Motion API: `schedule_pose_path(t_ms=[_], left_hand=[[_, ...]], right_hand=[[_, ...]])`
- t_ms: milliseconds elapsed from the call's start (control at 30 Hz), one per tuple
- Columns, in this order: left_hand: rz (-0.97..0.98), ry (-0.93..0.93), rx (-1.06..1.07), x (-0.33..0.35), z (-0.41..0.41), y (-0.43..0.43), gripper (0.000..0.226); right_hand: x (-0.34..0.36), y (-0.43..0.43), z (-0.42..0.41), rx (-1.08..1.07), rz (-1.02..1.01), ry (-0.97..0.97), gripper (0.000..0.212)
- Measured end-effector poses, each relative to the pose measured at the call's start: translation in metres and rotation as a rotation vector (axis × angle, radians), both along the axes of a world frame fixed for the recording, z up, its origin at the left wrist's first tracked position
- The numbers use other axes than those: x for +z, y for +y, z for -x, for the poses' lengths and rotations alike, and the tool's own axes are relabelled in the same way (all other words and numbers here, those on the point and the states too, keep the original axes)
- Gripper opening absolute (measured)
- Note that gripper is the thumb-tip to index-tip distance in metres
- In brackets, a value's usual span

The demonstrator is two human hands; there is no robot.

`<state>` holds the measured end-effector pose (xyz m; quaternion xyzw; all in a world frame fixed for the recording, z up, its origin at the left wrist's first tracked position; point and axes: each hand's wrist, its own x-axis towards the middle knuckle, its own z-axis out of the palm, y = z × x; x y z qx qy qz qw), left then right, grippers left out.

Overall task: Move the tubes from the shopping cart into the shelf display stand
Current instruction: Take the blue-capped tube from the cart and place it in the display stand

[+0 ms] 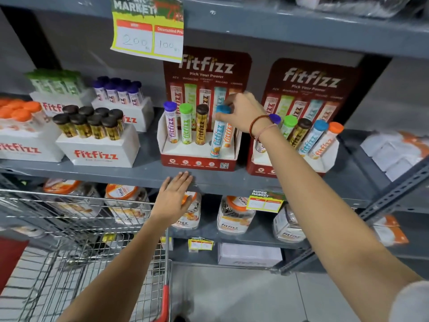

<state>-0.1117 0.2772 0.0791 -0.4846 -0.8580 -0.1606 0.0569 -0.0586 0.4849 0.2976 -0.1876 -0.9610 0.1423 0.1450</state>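
Wire shopping cart (76, 240) w/ red trim sits lower left, nearest; none of the tubes can be made out inside it. Left hand (173, 199) flat, fingers spread, holding nothing, fingertips at front edge of grey metal shelf (148, 175). Right hand (243, 112), thread bands at wrist, pinches blue cap of the light-blue tube (218, 135), tilted, base in the front of red-and-white cardboard display stand (199, 162). Behind it, upright in stand: purple-, green-, brown-cap tubes; orange tube just beside the blue. Second stand (299, 135) to the right, full, five tubes. Bare shelf strip in front of stands. Both read "fitfizz – Pick Your Power". Price tag (148, 29): "200", "100".
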Motion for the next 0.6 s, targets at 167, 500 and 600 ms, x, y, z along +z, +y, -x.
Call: schedule_pose_path(t_ms=[167,500,600], left_hand=[[-0.001,0.008,-0.011,-0.001,0.0,-0.001,0.053],[-0.006,0.007,-0.002,-0.001,0.001,-0.001,0.06],[-0.004,0.002,0.006,-0.003,0.001,0.0,0.058]], right_hand=[[-0.006,0.009,0.017,-0.018,-0.048,-0.011,0.048],[-0.009,0.016,0.036,-0.051,-0.024,-0.004,0.043],[-0.008,0.017,0.037,-0.047,-0.027,0.01,0.042]])
